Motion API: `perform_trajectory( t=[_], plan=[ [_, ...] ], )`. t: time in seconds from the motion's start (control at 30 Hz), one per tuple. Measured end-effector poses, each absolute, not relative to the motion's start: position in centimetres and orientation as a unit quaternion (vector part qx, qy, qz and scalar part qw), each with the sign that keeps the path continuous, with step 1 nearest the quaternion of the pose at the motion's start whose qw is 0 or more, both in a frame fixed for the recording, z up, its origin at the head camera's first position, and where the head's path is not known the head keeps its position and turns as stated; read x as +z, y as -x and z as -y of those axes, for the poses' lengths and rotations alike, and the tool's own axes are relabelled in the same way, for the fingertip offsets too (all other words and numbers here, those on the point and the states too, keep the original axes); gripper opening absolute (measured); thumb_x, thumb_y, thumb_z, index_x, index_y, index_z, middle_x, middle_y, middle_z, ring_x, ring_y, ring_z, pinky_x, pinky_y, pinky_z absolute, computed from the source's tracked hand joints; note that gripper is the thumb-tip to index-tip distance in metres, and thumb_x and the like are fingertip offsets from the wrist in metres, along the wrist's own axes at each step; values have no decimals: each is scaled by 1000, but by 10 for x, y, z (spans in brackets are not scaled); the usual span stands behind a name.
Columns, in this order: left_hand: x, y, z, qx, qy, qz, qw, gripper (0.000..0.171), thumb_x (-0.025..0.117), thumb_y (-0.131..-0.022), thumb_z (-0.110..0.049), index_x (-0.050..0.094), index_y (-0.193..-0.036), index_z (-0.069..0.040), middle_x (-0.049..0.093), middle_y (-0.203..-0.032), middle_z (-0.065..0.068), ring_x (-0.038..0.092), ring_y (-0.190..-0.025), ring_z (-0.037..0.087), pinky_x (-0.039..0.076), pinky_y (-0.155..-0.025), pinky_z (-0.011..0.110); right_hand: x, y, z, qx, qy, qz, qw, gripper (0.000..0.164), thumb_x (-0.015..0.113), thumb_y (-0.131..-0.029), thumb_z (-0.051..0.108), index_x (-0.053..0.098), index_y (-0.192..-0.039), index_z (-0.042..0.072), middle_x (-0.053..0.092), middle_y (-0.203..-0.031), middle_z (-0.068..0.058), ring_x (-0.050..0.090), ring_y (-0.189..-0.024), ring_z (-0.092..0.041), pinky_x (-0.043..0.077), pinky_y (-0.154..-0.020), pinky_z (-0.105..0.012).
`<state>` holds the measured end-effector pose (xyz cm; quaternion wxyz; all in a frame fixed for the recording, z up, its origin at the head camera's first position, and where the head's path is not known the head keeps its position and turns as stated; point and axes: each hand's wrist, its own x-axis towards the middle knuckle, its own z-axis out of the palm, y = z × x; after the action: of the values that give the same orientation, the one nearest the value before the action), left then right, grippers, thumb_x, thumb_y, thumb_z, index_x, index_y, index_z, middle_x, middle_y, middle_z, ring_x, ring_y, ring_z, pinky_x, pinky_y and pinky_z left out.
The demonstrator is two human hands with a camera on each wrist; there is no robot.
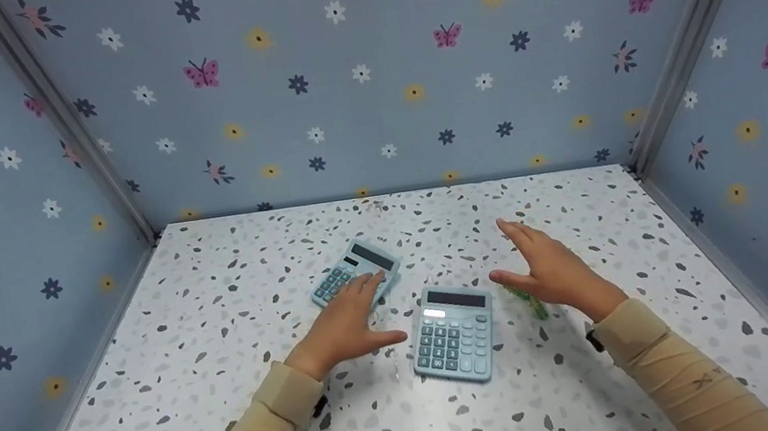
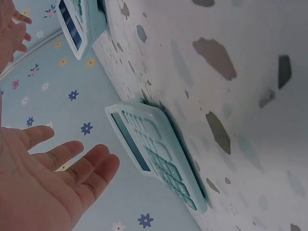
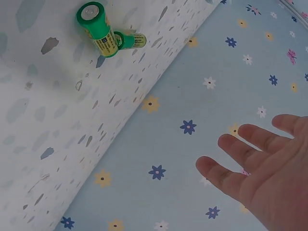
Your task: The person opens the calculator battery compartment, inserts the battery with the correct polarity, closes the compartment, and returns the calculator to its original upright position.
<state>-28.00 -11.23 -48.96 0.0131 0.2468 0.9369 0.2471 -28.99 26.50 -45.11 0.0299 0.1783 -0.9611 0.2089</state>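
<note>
My left hand [image 1: 343,326] hovers with fingers extended and thumb spread, partly covering a light-blue calculator [image 1: 376,253] that lies at a slant. In the left wrist view a gap separates those fingers from the calculator [image 2: 159,149]. A second light-blue calculator [image 1: 453,333], keys up, lies between the hands. My right hand [image 1: 553,270] is held above the surface, thumb apart from fingers, nothing in it. Beneath it are green batteries [image 1: 538,308], partly hidden in the head view. The right wrist view shows two: a thicker-looking near battery [image 3: 98,31] and another battery [image 3: 134,40] behind it.
The speckled white tabletop [image 1: 233,267] is bounded at the back by a blue panel [image 1: 370,119] with flowers and butterflies. Similar side panels stand left [image 1: 5,246] and right [image 1: 761,170], with grey metal posts at the corners.
</note>
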Motion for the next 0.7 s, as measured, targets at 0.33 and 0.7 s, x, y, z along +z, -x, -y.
perform_trajectory(
  t=[0.33, 0.7],
  plan=[
    [-494, 275, 105, 326, -223, -916, 73, 118, 94, -82, -51, 30, -172, -11, 37, -174, 19, 39, -159, 41, 37, -130, 62, -454, 290, -257, 237, -165, 957, 1, 99, 73, -100, 60, 25, -174, 17, 33, -176, -22, 35, -160, -48, 34, -128, -72],
    [-500, 270, 97, 405, -224, -878, 119, 123, 98, -79, -39, 26, -171, -3, 30, -178, 18, 40, -159, 41, 33, -133, 57, -461, 291, -251, 294, -181, 938, -36, 92, 75, -101, 51, 31, -172, 11, 46, -167, -25, 53, -147, -48, 49, -117, -69]
  ],
)
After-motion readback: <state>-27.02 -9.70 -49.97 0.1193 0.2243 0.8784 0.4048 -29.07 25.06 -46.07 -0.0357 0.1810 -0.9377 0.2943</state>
